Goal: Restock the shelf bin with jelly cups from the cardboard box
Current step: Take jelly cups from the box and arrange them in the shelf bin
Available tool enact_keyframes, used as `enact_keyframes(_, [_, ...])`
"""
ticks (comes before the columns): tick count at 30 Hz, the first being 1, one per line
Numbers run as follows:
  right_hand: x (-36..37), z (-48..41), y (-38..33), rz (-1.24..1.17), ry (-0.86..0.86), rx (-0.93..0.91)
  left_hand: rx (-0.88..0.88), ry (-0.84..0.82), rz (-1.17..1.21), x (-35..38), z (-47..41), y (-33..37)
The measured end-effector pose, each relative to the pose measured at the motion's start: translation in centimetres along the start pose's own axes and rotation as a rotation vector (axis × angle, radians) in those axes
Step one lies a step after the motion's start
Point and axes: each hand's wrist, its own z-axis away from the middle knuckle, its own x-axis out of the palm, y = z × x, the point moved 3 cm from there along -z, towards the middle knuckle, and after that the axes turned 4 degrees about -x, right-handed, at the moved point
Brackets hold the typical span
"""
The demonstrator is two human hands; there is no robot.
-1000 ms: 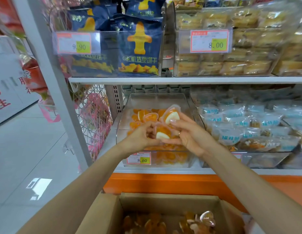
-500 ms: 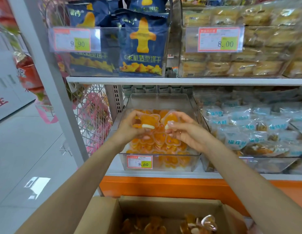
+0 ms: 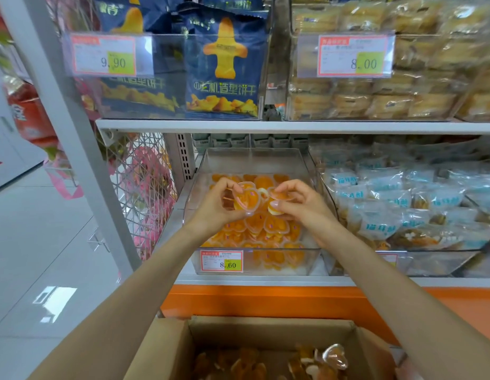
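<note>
Shop shelf bin (image 3: 255, 160) | left hand (image 3: 213, 207), right hand (image 3: 304, 207) each pinch jelly cups (image 3: 248, 200) | likely light, slippery, crushable: hold rims

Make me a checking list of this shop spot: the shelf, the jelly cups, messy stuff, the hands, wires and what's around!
Surface: white shelf, carrying clear bins.
Job's things: shelf bin partly filled with orange jelly cups; open cardboard box below holds more cups.
Clutter: nothing seen.
Hands: left hand pinches a heart-shaped cup; right hand pinches a second cup; both over the bin.
Cables: nothing seen.
Surroundings: 8.60 price tag on the bin front; blue biscuit bags above; pale blue packets to the right; wire rack to the left.
</note>
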Motion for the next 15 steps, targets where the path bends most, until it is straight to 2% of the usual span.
enact_keyframes(4, [0.1, -0.1, 0.1, 0.114, -0.017, -0.041, 0.033, 0.02, -0.029, 0.1, 0.0, 0.2])
enact_keyframes(9, [-1.1, -0.2, -1.1, 0.474, -0.017, -0.124, 0.083, 0.025, -0.033, 0.1, 0.0, 0.6])
enact_keyframes(15, [-3.0, -1.2, -4.3, 0.848, -0.058, -0.159, 0.184, 0.014, -0.178, 1.2, -0.2, 0.5])
